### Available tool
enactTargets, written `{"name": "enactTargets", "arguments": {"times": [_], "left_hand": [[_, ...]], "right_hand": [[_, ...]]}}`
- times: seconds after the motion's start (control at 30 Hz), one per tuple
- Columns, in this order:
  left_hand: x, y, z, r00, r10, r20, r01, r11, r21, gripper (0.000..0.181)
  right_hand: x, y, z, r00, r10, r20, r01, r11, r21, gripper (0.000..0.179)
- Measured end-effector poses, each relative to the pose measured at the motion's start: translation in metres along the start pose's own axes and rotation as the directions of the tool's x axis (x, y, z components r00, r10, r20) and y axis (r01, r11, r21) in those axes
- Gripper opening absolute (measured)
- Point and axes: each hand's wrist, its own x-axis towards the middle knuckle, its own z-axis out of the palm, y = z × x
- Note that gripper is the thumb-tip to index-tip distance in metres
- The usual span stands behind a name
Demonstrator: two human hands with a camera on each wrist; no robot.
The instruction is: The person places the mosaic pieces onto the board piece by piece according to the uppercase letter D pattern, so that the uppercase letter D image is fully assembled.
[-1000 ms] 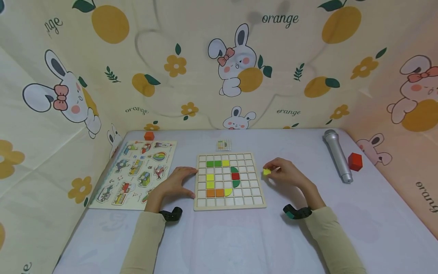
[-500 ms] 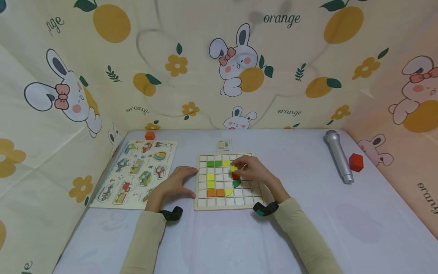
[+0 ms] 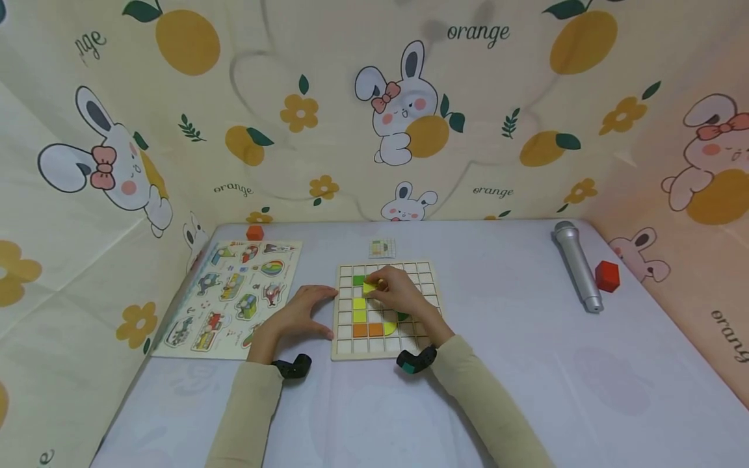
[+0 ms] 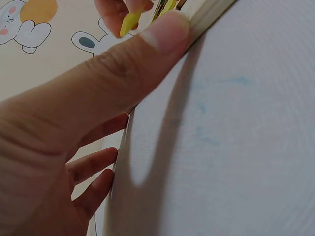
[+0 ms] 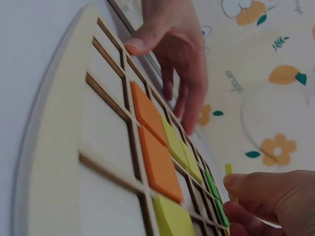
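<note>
A square wooden grid board [image 3: 392, 357] lies flat, with green, yellow and orange tiles in some of its cells. My left hand [image 3: 300, 314] rests at the board's left edge, thumb and fingertips touching its side. Over the upper left cells, my right hand [image 3: 398, 290] pinches a small yellow tile [image 3: 368, 288] between thumb and fingers. That same yellow tile [image 5: 228, 168] stands on edge in the right wrist view, above the board. Two orange tiles [image 5: 160, 164] fill neighbouring cells. The right hand hides part of the board's upper right, including the red tile's cell.
Left of the board lies a picture puzzle board [image 3: 234, 312], with a red cube [image 3: 255, 232] behind it. A small pattern card [image 3: 382, 247] sits beyond the grid. At the right are a silver microphone [image 3: 578, 266] and another red cube [image 3: 607, 276].
My right hand has moved left with the yellow tile, from beside the board's right edge to above its upper left cells. My left hand has stayed at the left edge.
</note>
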Motion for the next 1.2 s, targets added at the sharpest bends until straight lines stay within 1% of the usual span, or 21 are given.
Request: {"name": "enactTargets", "arguments": {"times": [0.07,0.3,0.47,0.53,0.7,0.93,1.2], "left_hand": [[0.000,-0.001,0.000,1.000,0.000,-0.003,0.000,1.000,-0.004,0.091],[0.001,-0.002,0.000,1.000,0.017,-0.002,-0.017,1.000,-0.012,0.091],[0.000,0.000,-0.001,0.999,0.035,-0.012,-0.036,0.999,-0.005,0.090],[-0.001,0.001,-0.002,0.999,0.032,-0.012,-0.033,0.999,-0.010,0.090],[-0.002,0.003,-0.002,1.000,0.020,-0.007,-0.021,0.999,-0.027,0.089],[-0.001,0.001,-0.002,1.000,0.002,-0.003,-0.002,1.000,-0.019,0.090],[-0.002,0.002,-0.002,1.000,0.004,-0.004,-0.004,1.000,-0.021,0.090]], "right_hand": [[0.003,-0.002,0.005,1.000,0.000,-0.005,0.000,1.000,-0.013,0.027],[0.009,-0.009,0.016,0.998,0.049,-0.028,-0.051,0.997,-0.057,0.026],[0.009,-0.010,0.020,0.997,0.067,-0.029,-0.069,0.994,-0.088,0.023],[0.008,-0.010,0.021,0.997,0.072,-0.025,-0.074,0.993,-0.090,0.022],[0.007,-0.010,0.022,0.997,0.069,-0.028,-0.071,0.993,-0.097,0.017],[0.006,-0.008,0.022,0.997,0.055,-0.046,-0.060,0.993,-0.106,0.013],[0.006,-0.008,0.023,0.998,0.047,-0.050,-0.053,0.990,-0.128,0.012]]}}
